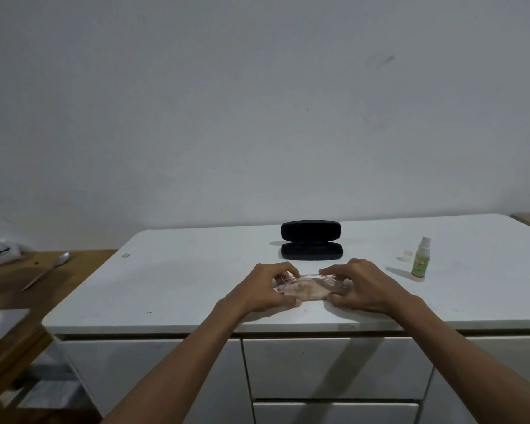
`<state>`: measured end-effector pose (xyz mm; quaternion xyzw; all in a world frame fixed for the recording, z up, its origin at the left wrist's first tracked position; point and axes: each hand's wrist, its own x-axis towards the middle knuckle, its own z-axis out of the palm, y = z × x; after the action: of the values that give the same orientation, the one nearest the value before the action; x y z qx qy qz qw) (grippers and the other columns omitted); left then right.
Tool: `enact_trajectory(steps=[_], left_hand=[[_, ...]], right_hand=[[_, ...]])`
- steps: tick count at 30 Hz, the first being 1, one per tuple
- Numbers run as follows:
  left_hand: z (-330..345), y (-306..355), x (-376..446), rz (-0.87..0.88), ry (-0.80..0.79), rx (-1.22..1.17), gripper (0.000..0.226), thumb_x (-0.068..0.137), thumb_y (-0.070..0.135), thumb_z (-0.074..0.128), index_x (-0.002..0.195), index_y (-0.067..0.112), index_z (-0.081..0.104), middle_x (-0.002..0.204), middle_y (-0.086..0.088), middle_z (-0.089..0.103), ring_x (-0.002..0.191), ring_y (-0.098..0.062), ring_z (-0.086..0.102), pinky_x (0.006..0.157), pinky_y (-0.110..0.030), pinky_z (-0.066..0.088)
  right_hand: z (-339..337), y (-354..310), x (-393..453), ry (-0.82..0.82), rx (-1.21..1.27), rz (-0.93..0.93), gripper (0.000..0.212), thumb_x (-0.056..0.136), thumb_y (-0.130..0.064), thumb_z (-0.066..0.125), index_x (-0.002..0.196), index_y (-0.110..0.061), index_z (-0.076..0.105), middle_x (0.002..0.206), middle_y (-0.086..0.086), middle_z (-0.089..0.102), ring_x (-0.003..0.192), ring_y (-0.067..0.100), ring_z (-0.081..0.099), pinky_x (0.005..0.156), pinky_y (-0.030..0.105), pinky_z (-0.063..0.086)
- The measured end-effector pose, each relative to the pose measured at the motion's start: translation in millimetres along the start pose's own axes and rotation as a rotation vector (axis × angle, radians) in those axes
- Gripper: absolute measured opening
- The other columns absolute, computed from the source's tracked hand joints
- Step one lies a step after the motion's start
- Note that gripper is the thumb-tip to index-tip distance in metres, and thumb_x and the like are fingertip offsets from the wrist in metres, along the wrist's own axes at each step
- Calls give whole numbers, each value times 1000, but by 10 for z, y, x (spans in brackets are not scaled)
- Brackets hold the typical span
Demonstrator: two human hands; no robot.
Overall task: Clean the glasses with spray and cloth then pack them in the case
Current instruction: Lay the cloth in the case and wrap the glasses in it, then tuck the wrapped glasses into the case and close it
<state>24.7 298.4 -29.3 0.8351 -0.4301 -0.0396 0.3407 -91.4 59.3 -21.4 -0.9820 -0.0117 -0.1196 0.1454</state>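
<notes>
Thin-framed pinkish glasses lie over a pink cloth near the front edge of the white cabinet top. My left hand pinches the left end of the glasses and cloth. The right end is pinched by my right hand. A black glasses case stands open just behind them, its inside dark. A small spray bottle with a green label stands upright to the right, and its clear cap lies beside it.
A wooden table adjoins on the left, with a spoon and a white dish on it. Drawer fronts run below the cabinet's front edge. The wall rises directly behind the top.
</notes>
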Motion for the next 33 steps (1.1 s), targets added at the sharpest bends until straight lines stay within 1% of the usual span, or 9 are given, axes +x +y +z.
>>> enact_trajectory(steps=[7,10,12,15,19,24,28,31,33], left_hand=[[-12,-55,116,10,41,-6,43,69,43,81,110,42,67,107,9,73,101,-8,66,85,-32,56],[-88,-57,271,30,74,11,41,71,36,80,110,39,69,105,13,73,99,-3,65,85,-27,54],[-150,-71,416,42,94,17,41,71,30,79,111,36,69,104,14,72,98,-3,65,86,-26,53],[-213,-124,650,16,110,10,41,72,28,79,110,38,68,104,11,72,98,-9,64,86,-29,53],[-202,-231,928,13,134,5,42,73,24,83,112,34,69,101,12,71,95,-12,62,86,-29,52],[-59,-391,1114,-23,165,-116,44,67,22,82,107,36,70,103,10,71,95,-13,62,75,-23,49],[20,-405,1201,-73,189,-238,35,74,-1,79,102,19,74,101,-6,70,78,2,61,62,-14,49],[87,-435,1245,-65,223,-197,31,77,2,79,103,19,74,103,-4,70,86,-10,62,64,-11,47],[123,-453,1255,-57,247,-171,30,78,7,80,101,24,74,101,1,71,88,-12,63,70,-16,48]], right_hand=[[25,84,97,73,40,0,57,74,-55,72,130,-43,66,96,-12,71,95,12,60,84,28,46],[-40,106,232,106,47,-3,67,67,-68,61,129,-43,66,95,-11,71,95,15,61,85,34,50],[-84,143,375,131,40,-13,72,64,-69,53,129,-42,66,95,-8,72,95,17,61,84,36,51],[-114,221,610,170,35,-6,70,65,-63,53,130,-41,65,91,-6,73,94,18,61,81,35,51],[-59,339,887,193,5,27,60,72,-51,69,131,-40,65,100,-6,76,94,21,67,77,32,50],[59,463,1046,160,50,46,61,73,-41,71,133,-33,65,115,-8,76,97,19,70,80,27,51],[89,557,1094,164,80,49,43,83,-31,70,126,-27,71,101,-5,77,87,18,69,76,29,52],[116,602,1111,148,85,79,38,86,-27,69,124,-25,73,99,-2,77,87,20,69,74,30,52],[114,582,1113,150,81,85,31,86,-24,68,116,-25,75,93,0,77,85,23,69,73,34,54]])
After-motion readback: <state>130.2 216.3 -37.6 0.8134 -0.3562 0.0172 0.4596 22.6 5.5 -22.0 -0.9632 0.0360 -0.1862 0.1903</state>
